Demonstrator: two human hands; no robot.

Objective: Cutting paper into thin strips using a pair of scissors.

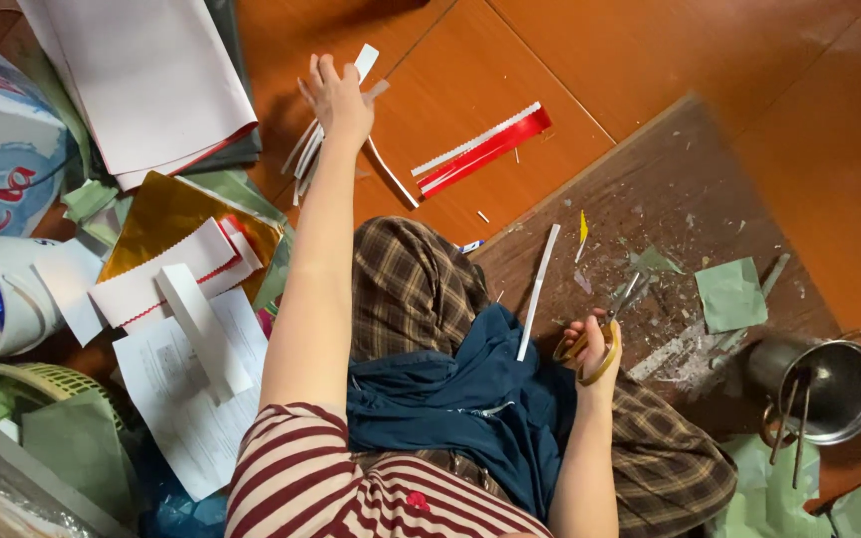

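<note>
Left hand [336, 95] grips thin paper strips [303, 149]; right hand [590, 349], scissors [612, 319]

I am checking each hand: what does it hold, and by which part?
The right hand holds scissors by their yellow handle loops. The left hand grips white paper strips near their upper ends.

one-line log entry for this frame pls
left hand: on white paper strips, floor | right hand: holds yellow-handled scissors | red-white strip: apart
</note>
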